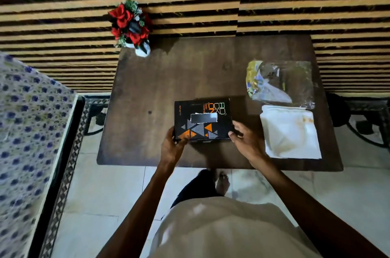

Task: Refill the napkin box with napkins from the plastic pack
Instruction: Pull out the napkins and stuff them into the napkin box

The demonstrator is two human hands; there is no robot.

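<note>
squarely between both hands, seemingly gripped: napkin box

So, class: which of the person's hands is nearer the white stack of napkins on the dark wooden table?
Right. The right hand, at the black box's right end, sits just left of the napkins; the left hand is beyond the box.

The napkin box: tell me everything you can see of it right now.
The black cardboard napkin box with orange and grey triangles lies flat on the dark wooden table, near its front edge. Its top slot is torn open and looks dark inside. The left hand grips its near-left corner; the right hand touches its near-right corner.
</note>
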